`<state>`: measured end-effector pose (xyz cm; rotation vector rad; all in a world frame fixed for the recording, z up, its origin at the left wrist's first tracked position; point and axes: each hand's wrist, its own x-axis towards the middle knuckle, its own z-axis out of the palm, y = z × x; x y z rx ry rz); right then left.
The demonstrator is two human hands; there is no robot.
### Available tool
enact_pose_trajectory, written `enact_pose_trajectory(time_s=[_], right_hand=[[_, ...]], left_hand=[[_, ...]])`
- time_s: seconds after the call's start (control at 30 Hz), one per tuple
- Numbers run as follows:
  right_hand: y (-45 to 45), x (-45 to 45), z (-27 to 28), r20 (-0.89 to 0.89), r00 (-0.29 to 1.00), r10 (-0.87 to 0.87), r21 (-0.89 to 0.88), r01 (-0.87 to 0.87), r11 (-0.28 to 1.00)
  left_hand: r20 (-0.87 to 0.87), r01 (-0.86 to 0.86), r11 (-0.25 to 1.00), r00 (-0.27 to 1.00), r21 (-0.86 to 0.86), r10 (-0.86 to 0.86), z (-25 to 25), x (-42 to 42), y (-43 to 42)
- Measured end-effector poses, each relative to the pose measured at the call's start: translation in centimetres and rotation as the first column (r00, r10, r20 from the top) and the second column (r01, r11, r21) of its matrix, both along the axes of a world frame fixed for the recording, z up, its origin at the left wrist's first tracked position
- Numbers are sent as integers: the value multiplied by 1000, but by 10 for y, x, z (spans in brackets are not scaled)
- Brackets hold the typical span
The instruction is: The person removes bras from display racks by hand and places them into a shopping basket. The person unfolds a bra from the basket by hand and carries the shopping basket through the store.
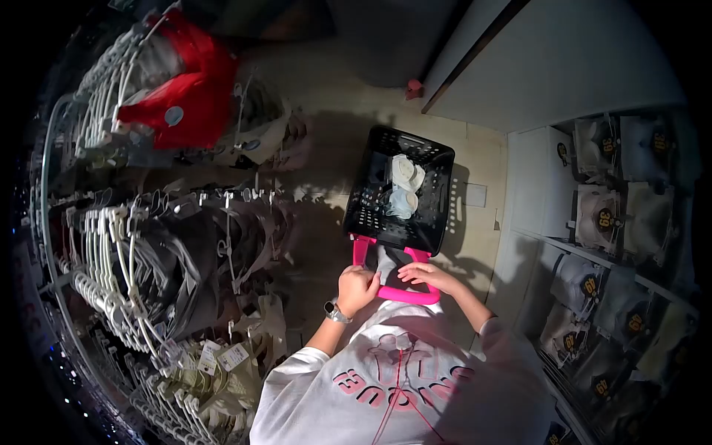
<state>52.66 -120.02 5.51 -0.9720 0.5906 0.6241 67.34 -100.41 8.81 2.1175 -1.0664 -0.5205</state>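
My left hand (pixel 357 288), with a watch on its wrist, is closed at the left end of a pink cart handle (pixel 408 297). Over the handle's right side, my right hand (pixel 430 277) has its fingers stretched out and apart, holding nothing; whether it touches the handle I cannot tell. Beyond both hands, a black plastic basket (pixel 447 194) with perforated walls sits on the pink frame. Inside it lie pale, cup-shaped garments (pixel 403 203) that look like bras.
Racks of bras on white hangers (pixel 111 222) line the left, with a red garment (pixel 194 89) higher up. On the right, shelves (pixel 534 182) carry packaged bras with number tags (pixel 604 219). A small pink object (pixel 414 90) lies on the floor near a white panel (pixel 571 59).
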Motion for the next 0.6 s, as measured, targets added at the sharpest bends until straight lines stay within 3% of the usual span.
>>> enact_pose_trajectory(time_s=[0.03,0.1,0.13,0.17,0.23,0.27,0.4,0.5,0.6], right_hand=[[-10,4,-26,-72,993,-94,-13,93,996],[-26,12,-104,-52,997,-63,-448,33,893],[-34,22,-128,-180,981,67,-664,-171,728],[-44,34,-154,-339,928,157,-793,-371,483],[-58,34,-231,-318,904,285,-890,-388,239],[-64,38,-265,-343,905,252,-840,-416,349],[-71,52,-382,-500,858,116,-689,-475,547],[-62,60,-428,-502,835,223,-728,-548,413],[-40,66,-475,-591,754,286,-595,-647,476]], left_hand=[[-1,18,999,1000,-27,-18,4,4,-2],[-24,58,997,998,-59,-59,-5,5,1],[-40,85,990,995,-110,-90,-9,6,5],[-57,107,981,991,-160,-117,-18,6,8],[-50,186,973,980,-137,-194,-39,-6,31],[-60,213,970,973,-121,-221,-48,-6,40],[-128,223,975,967,8,-221,-76,3,55],[-172,219,970,965,109,-198,-96,11,60],[-207,207,960,964,190,-167,-112,19,66]])
